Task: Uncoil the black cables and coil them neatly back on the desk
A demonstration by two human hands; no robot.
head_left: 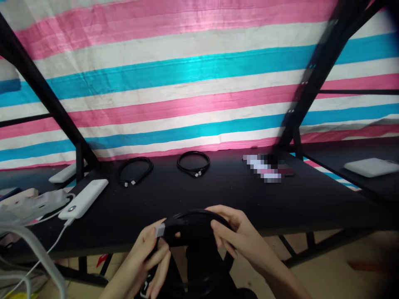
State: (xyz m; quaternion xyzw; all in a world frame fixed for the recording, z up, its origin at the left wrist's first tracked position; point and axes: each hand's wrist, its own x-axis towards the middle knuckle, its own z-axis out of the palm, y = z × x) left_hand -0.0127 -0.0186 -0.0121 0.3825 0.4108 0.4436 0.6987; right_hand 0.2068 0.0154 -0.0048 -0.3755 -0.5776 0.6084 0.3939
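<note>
Taking the held loop as the clock's hub, the black cable [193, 212] is smooth, round in section and slightly glossy, bent into an open ring. A silver plug [160, 230], small and box-shaped, sits on the ring at about 10 o'clock. The cable's upper stretch arches over 12 o'clock, its long run going from 9 o'clock across to 3; the lower part is too blurred to trace, and I cannot tell which way the plug's mouth points.

The cable lies between the two hands, in front of the matte black table [224, 195]. The left hand [151, 254], at 9 o'clock, pinches the silver plug, its lower fingers curled. The right hand [234, 232], between 2 and 3 o'clock, pinches the cable's upper curve.

On the table, one coiled cable [192, 169] lies at 12 o'clock, another black coil [120, 173] between 10 and 11, both sleek rings with small pale ends turned toward the hands. At 10 o'clock rests a rounded, flat white power bank [89, 195], its length slanting from 1 to 7 o'clock, a white cord [59, 238] plugged into its near end
</note>
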